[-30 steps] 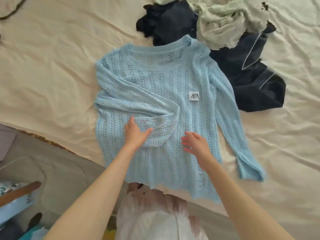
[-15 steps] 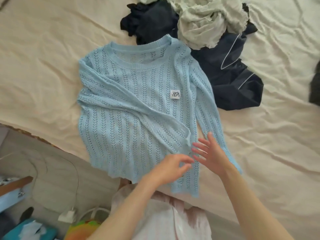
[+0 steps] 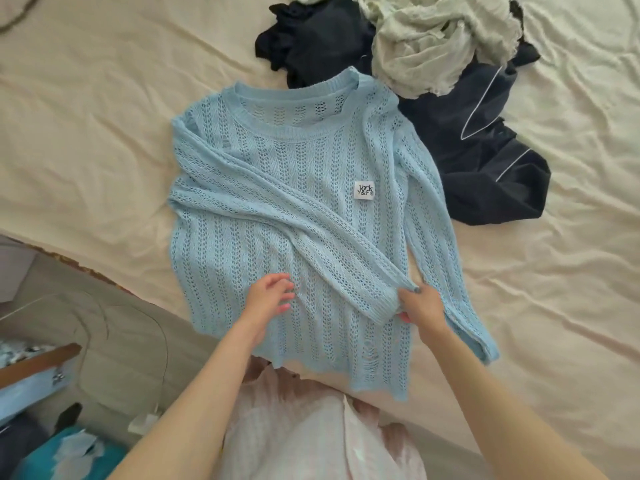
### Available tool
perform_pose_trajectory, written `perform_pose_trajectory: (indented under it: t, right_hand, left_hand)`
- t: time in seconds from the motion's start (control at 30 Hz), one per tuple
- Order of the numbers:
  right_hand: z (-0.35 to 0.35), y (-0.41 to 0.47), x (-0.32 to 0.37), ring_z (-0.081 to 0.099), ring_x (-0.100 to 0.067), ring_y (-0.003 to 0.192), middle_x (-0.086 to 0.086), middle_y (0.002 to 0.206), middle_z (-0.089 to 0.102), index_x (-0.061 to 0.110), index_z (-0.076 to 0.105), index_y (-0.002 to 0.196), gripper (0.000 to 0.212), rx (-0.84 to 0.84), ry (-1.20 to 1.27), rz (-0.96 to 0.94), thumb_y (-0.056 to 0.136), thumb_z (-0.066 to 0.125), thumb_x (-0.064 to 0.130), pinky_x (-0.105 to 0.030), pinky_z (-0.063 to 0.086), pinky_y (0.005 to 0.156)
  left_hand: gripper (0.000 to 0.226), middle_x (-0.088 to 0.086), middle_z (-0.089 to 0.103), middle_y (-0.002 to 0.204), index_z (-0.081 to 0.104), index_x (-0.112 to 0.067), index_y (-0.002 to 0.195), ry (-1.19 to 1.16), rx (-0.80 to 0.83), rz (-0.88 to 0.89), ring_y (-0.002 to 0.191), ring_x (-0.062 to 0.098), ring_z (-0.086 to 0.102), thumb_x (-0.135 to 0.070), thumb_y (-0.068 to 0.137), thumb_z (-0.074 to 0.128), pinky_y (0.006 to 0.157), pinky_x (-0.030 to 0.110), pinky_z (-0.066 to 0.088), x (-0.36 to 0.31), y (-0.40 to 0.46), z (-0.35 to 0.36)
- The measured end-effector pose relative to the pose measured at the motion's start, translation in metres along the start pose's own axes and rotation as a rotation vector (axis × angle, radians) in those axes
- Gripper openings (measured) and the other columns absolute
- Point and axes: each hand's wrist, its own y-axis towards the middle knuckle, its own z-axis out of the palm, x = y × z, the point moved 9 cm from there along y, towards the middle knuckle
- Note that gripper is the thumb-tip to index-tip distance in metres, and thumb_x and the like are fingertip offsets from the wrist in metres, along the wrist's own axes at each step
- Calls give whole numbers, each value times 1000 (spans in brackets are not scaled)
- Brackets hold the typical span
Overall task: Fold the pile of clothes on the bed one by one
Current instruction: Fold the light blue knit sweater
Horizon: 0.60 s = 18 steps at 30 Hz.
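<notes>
The pale blue knit sweater (image 3: 277, 220) is spread front-up on the near part of the bed (image 3: 86, 150), its hem at the mattress edge; one sleeve has been laid slantwise across the chest, and that sleeve's cuff (image 3: 382, 301) is pinched in the grip of the right hand (image 3: 417, 304), while the left hand (image 3: 268, 297) is held with relaxed, parted fingers over the lower front. The other sleeve (image 3: 450, 258) is not yet folded in, so this garment is judged to be at an early fold. Beyond the collar, dark navy garments (image 3: 485, 150) and a crumpled pale green one (image 3: 433, 39) are left heaped unfolded, so most of the task is judged to remain.
</notes>
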Motion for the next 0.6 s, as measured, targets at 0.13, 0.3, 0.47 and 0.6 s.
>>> perform_pose_trajectory:
  t: [0.13, 0.3, 0.47, 0.6]
  right_hand:
    - [-12, -4, 29, 59, -23, 78, -8, 90, 61, 1, 54, 117, 31, -71, -270, -104, 90, 53, 16, -33, 44, 68]
    - [31, -20, 134, 46, -30, 124, -13, 137, 49, 6, 42, 137, 44, -139, -561, -485, 97, 45, 26, -44, 37, 103]
    - [139, -33, 248, 52, -26, 118, -12, 130, 56, 8, 49, 131, 38, 13, -581, -725, 98, 44, 27, -43, 40, 100]
    - [231, -43, 316, 53, -27, 115, -11, 127, 57, 10, 51, 129, 38, 109, -644, -907, 98, 43, 30, -41, 42, 97]
  left_hand:
    - [15, 4, 65, 97, 60, -18, 95, -207, -91, 12, 86, 17, 63, -10, 97, 47, 68, 26, 50, -18, -3, -40]
    - [14, 4, 60, 91, 52, -9, 105, -486, -256, -2, 77, 15, 58, -3, 97, 42, 66, 24, 47, -36, 10, -103]
    - [26, 11, 57, 93, 49, -3, 121, -697, -331, -19, 77, 15, 57, 1, 97, 39, 70, 25, 47, -63, 43, -149]
    - [18, 12, 55, 109, 55, 1, 110, -774, -295, -134, 90, 21, 57, -5, 97, 44, 70, 24, 46, -76, 81, -161]
